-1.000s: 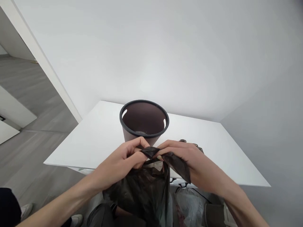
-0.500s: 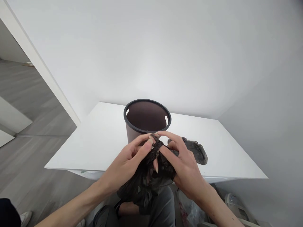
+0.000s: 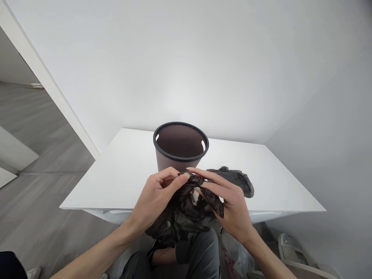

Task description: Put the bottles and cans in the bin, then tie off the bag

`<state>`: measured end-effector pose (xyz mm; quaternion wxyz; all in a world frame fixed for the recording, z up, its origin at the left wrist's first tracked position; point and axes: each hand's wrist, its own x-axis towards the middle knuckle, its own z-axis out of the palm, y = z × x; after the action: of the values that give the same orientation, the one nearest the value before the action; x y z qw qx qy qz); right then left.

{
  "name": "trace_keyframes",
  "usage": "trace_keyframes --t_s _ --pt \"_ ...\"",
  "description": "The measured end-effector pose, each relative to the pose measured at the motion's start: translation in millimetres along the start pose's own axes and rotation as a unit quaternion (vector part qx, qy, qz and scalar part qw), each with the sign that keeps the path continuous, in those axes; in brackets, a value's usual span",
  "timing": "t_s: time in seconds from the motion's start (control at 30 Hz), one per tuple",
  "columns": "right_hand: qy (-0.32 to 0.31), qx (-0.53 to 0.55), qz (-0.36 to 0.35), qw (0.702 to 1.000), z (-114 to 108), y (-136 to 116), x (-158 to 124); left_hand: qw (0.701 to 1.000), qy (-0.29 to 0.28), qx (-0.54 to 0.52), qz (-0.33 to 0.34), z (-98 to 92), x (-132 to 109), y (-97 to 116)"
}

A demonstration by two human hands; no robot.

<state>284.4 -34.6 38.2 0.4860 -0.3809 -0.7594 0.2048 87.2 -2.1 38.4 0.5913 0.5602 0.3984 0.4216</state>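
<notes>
Both hands hold a crumpled black plastic bag (image 3: 186,209) in front of me, above my lap. My left hand (image 3: 155,197) pinches the bag's top edge between thumb and fingers. My right hand (image 3: 229,201) has its fingers curled over the bag's right side, gripping it too. Just beyond the hands stands a brown round bin (image 3: 180,149) with a dark rim, upright on the white table (image 3: 122,174); its inside looks bare. Another bunched dark bag (image 3: 235,180) lies on the table right of the bin.
The table stands against a white wall, in a corner with a second wall on the right. Grey floor stretches to the left. Under the table's right side lie a clear plastic bag (image 3: 236,255) and a white device (image 3: 293,254).
The bag hung long and loose a second ago; now it is gathered up into a bunch between my hands. My hands have risen slightly toward the bin.
</notes>
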Motion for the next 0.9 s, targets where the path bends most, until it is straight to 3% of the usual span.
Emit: trace_keyframes --t_s 0.2,0.3,0.4,0.53,0.7,0.9 --pt "0.104 -0.032 0.012 0.994 12.8 15.2 -29.5 0.998 0.060 -0.003 0.000 -16.0 -0.6 -16.2" --pt "0.151 -0.051 0.053 0.986 17.1 27.6 -47.7 0.994 0.028 -0.070 -0.074 -25.8 -1.2 -31.7" --pt "0.156 -0.077 0.082 0.981 20.2 37.0 -64.9 0.987 0.007 -0.117 -0.113 -31.7 -3.5 -44.1" --pt "0.151 -0.091 0.121 0.977 25.7 37.6 -78.8 0.986 0.015 -0.145 -0.077 -33.7 -7.9 -48.4" --pt "0.158 -0.076 0.194 0.965 28.9 23.8 -77.6 0.994 -0.003 -0.101 -0.036 -36.5 -15.0 -40.3" --pt "0.160 -0.072 0.158 0.972 23.7 5.1 -69.4 0.999 0.031 -0.013 -0.008 -47.3 -17.1 -25.9"
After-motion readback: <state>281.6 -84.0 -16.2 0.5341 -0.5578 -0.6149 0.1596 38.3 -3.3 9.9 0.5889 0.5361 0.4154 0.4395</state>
